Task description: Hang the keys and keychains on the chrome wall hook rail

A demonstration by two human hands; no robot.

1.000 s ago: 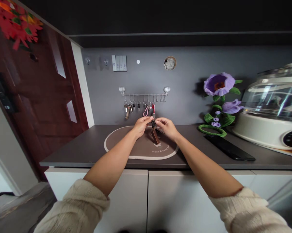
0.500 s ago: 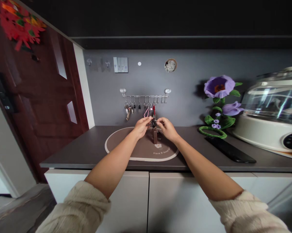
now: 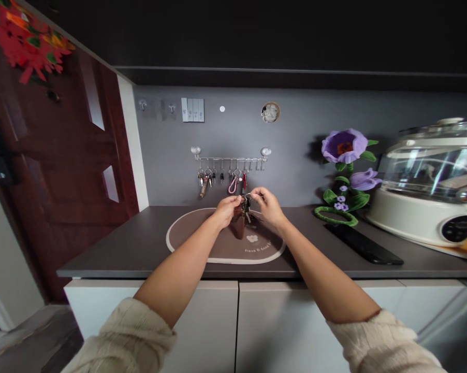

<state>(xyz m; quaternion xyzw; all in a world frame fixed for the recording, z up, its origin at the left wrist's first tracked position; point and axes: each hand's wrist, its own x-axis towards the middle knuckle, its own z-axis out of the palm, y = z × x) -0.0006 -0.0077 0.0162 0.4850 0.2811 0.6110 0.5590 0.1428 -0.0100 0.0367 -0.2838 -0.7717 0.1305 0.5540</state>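
Note:
A bunch of keys on a metal ring hangs between my two hands, above the brown mat. My left hand pinches the bunch from the left side, where a brown fob dangles. On the other side, the thumb and fingers of my right hand are closed on the ring. Behind them, a hook rail on the grey wall carries several key sets, among them one with a pink strap and one with a red tag. A few hooks at its right end hold nothing.
The oval mat lies on the dark counter. To the right are a black phone, a purple flower decoration and a white appliance with a clear cover. A dark cabinet overhangs the counter.
The brown fob has swung a little left and tilted, and the metal keys now show more openly between my hands. The camera view has shifted slightly.

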